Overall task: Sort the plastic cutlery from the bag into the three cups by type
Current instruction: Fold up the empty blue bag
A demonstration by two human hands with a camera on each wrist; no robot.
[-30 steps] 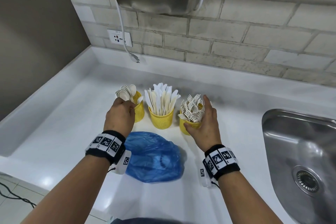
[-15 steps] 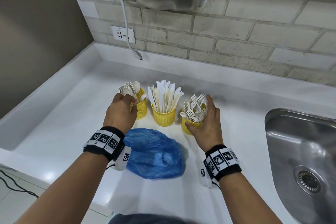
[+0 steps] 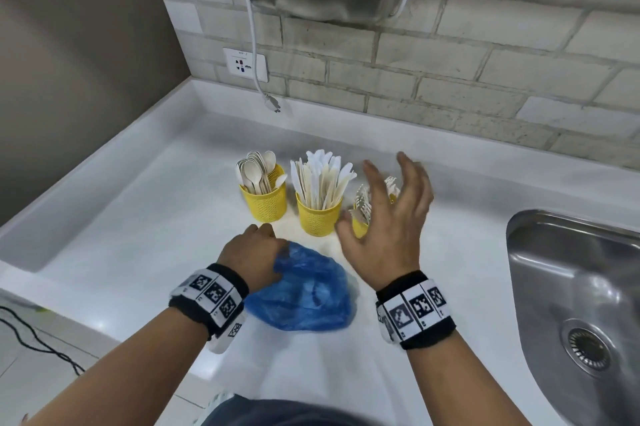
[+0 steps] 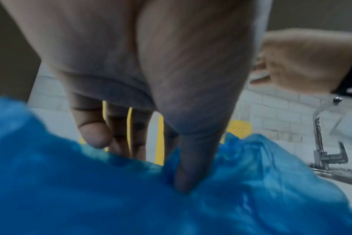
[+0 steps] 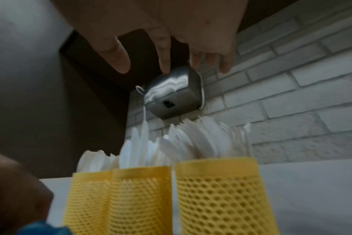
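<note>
Fingers [image 4: 94,127] and thumb of left hand [image 3: 254,254] pinching crumpled blue plastic bag [image 3: 304,294] near counter's [image 3: 138,235] front edge; right hand [image 3: 388,218] spread, lifted before yellow mesh cup of forks [image 3: 360,225]

Bare forearms, each wearing a black wristband [image 3: 209,297] with white square-patterned marker tags and a small white unit beneath.
</note>
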